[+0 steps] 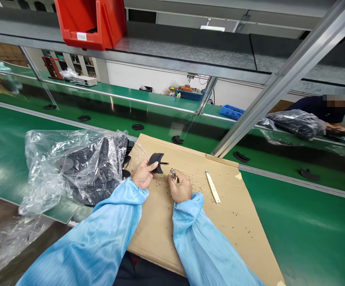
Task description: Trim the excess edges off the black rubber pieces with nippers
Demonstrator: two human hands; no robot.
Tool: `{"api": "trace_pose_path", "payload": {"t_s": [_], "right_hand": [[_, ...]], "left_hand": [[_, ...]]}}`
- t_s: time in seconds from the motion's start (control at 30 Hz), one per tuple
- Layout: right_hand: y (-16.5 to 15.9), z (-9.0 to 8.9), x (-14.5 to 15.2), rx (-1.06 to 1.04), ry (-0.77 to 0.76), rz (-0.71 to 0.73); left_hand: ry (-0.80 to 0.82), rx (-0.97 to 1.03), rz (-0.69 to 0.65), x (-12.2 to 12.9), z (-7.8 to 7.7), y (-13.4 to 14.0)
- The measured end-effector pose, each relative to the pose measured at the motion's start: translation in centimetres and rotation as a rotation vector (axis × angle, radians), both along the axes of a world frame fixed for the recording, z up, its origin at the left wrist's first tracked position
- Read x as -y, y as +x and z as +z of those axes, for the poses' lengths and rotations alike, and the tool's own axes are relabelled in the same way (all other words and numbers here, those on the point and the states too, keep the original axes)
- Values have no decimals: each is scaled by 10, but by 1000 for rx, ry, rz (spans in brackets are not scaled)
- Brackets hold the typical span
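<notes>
Sitting at far left on green bench (309, 238): clear plastic bag (71, 167) of black parts. Next, left hand (142, 174) pinching black plastic part (157, 162) just above cardboard sheet (229, 222), fingers clamped on its edge. Right hand (180, 188) closing round small metal tool (173, 174), prob. a cutter, tip near part w/o touching. Judging: keeping part steady, trimming close to stub, letting scraps fall onto cardboard. Further right, pale stick (213, 186) lying loose.
</notes>
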State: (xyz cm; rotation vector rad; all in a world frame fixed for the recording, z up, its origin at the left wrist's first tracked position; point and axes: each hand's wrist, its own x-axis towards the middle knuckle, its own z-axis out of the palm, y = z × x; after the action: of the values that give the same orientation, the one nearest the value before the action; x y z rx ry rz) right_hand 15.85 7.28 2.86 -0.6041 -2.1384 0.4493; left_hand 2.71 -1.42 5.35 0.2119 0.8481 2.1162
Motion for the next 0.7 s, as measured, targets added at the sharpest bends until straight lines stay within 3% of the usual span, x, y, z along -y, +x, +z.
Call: {"api": "trace_pose_path", "payload": {"t_s": [0.13, 0.5, 0.7], "right_hand": [[0, 2, 1, -22, -26, 6], [2, 6, 9, 71, 38, 149], [2, 8, 14, 136, 26, 220]], "left_hand": [[17, 10, -64, 2, 1, -1], [-120, 158, -45, 2, 6, -2], [-12, 129, -148, 3, 3, -6]]}}
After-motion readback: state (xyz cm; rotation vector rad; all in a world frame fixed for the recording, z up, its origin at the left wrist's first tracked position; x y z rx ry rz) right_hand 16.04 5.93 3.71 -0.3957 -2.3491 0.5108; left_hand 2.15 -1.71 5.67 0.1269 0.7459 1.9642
